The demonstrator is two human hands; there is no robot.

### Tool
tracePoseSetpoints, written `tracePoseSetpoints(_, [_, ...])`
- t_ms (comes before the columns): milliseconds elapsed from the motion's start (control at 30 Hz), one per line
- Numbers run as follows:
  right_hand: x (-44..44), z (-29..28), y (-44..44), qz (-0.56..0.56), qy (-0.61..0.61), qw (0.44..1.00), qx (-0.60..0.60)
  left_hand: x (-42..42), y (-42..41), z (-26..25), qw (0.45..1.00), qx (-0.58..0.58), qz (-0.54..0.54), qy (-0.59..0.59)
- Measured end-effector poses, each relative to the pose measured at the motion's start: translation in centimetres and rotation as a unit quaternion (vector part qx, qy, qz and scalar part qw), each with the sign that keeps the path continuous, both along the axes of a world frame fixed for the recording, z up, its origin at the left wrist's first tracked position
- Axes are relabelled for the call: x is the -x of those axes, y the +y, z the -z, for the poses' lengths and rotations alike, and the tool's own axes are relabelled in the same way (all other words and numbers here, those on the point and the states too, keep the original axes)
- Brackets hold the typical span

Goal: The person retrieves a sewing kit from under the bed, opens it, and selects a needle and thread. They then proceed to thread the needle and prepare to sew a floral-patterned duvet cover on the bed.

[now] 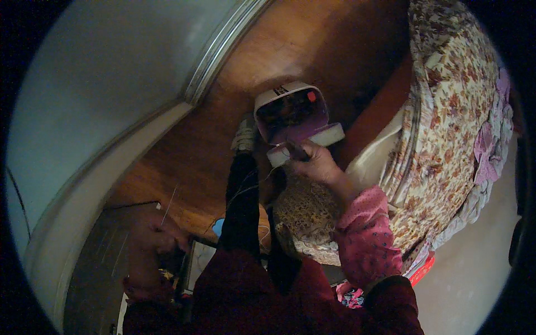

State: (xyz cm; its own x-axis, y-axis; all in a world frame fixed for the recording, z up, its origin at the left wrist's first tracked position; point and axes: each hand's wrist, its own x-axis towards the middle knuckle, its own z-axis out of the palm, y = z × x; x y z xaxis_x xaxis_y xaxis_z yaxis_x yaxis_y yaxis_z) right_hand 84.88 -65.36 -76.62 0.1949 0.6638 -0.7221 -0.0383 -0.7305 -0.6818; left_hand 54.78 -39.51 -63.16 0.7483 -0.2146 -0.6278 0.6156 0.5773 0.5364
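Observation:
My right hand (316,161) grips a small dark object (298,151), which I cannot identify. A thin thread (247,190) trails below it, over my dark trouser leg. Just beyond this hand sits an uncovered box (261,100), pale outside and pinkish-purple inside. Dark contents and a small red thing (311,96) show inside it. White pieces (326,135) lie at its near side, partly behind my hand. My left hand (161,234) is at lower left, blurred, with fingers bent; whether it holds a thin strand is unclear.
A bed with a floral cover (452,159) and crumpled clothes (485,146) stands on the right. Brown patterned fabric (307,209) bulges under my right forearm. The wall and its pale skirting (138,138) curve along the left. Wooden floor (251,54) extends ahead; a blue item (218,227) lies near my leg.

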Motion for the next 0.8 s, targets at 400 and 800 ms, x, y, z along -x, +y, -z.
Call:
tracePoseSetpoints(400, [3.7, -16.1, -1.2, 0.075, -0.173, 0.971, -0.144, 3.0, -5.5, -13.7, 0.874, -0.399, -0.225, 0.161])
tracePoseSetpoints(800, [-3.6, -35.4, 1.7, 0.084, -0.157, 0.98, -0.088, -2.3, -4.0, -22.5, 0.902, -0.128, -0.41, -0.03])
